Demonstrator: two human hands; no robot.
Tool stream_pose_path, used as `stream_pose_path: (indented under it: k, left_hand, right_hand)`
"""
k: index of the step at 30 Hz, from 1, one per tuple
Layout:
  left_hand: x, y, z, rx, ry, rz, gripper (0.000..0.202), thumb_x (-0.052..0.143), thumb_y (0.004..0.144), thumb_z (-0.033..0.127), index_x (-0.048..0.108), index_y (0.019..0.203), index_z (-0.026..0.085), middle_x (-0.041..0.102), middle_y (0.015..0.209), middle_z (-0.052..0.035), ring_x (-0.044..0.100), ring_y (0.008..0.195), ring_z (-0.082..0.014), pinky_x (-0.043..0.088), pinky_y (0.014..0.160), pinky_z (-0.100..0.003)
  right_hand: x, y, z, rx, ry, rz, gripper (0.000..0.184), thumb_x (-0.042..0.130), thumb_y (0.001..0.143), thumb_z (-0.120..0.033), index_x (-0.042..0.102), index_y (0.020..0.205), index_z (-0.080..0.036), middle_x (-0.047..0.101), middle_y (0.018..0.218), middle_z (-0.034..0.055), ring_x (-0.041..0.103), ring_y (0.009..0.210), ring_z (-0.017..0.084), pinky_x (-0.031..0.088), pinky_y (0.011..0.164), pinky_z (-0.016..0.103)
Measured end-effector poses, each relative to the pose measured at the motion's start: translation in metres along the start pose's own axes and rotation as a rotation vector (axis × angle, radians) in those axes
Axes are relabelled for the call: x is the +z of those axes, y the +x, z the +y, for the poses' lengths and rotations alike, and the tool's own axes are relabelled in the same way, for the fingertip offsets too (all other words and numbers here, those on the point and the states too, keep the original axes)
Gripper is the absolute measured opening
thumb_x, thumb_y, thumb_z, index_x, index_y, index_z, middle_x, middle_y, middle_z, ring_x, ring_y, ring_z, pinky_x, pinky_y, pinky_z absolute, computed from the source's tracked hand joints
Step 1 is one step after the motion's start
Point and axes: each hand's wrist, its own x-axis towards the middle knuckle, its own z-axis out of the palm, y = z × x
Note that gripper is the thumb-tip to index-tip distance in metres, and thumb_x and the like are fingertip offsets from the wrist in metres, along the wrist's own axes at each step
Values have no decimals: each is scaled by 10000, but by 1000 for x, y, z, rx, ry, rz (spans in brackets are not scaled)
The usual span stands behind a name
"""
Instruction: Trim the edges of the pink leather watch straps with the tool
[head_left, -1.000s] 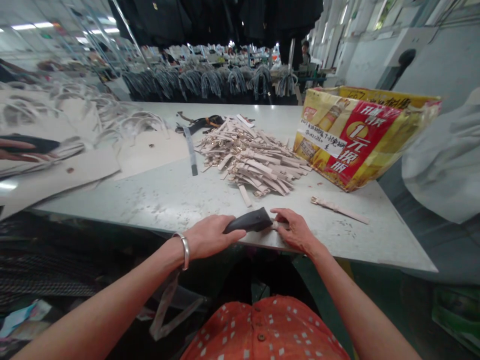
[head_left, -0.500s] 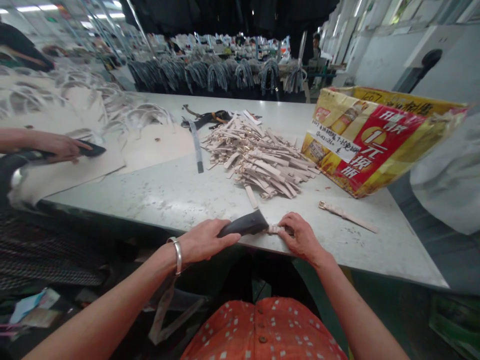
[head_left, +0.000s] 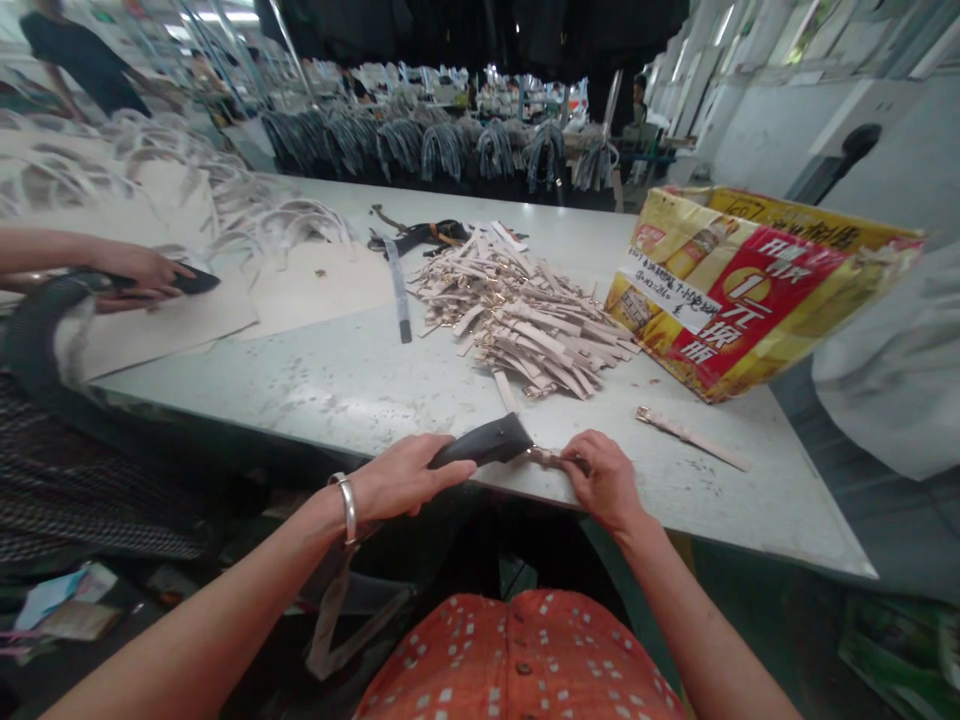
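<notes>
Now, a pale work table (head_left: 315, 400) carries a heap of buckled straps (head_left: 517, 320) beside a yellow-and-red printed bag (head_left: 750, 290). At its near edge, the left hand (head_left: 397, 478) grips a black-handled tool (head_left: 484, 443), while the right hand (head_left: 604, 482) pinches a short strap (head_left: 550, 457) at the tool's tip.

gap below strap pile (head_left: 517, 325), loose strap (head_left: 690, 437) blocking rightward

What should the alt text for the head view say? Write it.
A person's left hand grips a black-handled tool against a pale buckled strap held by the right hand at the edge of a white table, beside a heap of similar straps and a yellow-and-red printed bag.
</notes>
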Motion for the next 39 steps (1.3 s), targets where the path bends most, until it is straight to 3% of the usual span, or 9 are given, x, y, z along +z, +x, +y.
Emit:
stream_pose_path:
  k: [2, 7, 15, 22, 25, 29, 34, 39]
  left_hand:
    - [0, -6, 0, 0, 7, -2, 502, 362, 773, 643, 542, 857, 182, 553, 605, 21, 541, 433, -133, 379, 409, -225]
    - [2, -14, 6, -6, 55, -24, 489, 368, 776, 633, 551, 833, 184, 576, 633, 9, 544, 481, -136, 371, 420, -222]
    - [-8, -27, 26, 65, 121, 68, 433, 376, 803, 589, 551, 797, 193, 598, 698, -6, 552, 623, -155, 400, 520, -226]
    - [-4, -25, 24, 56, 91, 73, 439, 373, 799, 596, 544, 794, 192, 578, 674, 0, 542, 609, -151, 397, 521, -229]
    - [0, -25, 20, 37, 70, 64, 438, 372, 799, 591, 545, 799, 189, 585, 674, -3, 544, 600, -150, 395, 516, -228]
    - [0, -24, 17, 35, 59, 61, 447, 371, 795, 595, 556, 819, 188, 602, 684, -7, 548, 595, -151, 393, 513, -230]
    - [-1, -17, 17, 47, 155, 10, 437, 380, 794, 581, 583, 810, 194, 621, 692, -18, 569, 619, -169, 395, 535, -242]
    - [5, -5, 23, 76, 225, -29, 418, 413, 778, 560, 616, 843, 201, 658, 761, -42, 597, 689, -193, 406, 594, -261]
  right_hand:
    - [1, -7, 1, -55, -9, 41, 103, 526, 811, -161, 615, 774, -197, 582, 807, 51, 497, 816, 184, 380, 740, 318]
    - [-3, -18, -1, -155, 42, -32, 142, 496, 860, -207, 636, 837, -217, 595, 876, 56, 491, 854, 187, 406, 754, 328]
    - [-8, -17, -9, -134, 19, -113, 245, 446, 878, -163, 608, 1038, -252, 579, 921, 59, 461, 890, 198, 399, 769, 333]
    - [-19, -1, -23, -212, -224, -329, 606, 489, 731, -3, 471, 1234, -341, 546, 916, 55, 421, 854, 209, 330, 712, 317]
    - [-21, 6, -26, -252, -288, -368, 595, 525, 700, -15, 507, 1200, -337, 540, 897, 64, 422, 841, 215, 309, 696, 322]
    - [-16, 5, -20, -242, -186, -334, 517, 523, 727, -41, 537, 1168, -310, 547, 927, 63, 440, 865, 210, 339, 736, 329]
    - [-6, -4, -4, -95, 138, -159, 472, 520, 787, -130, 463, 1244, -232, 543, 1032, 73, 466, 962, 201, 405, 822, 341]
    - [-4, -3, 0, -34, 195, -170, 547, 548, 748, -124, 438, 1272, -237, 578, 926, 49, 502, 878, 190, 430, 793, 352]
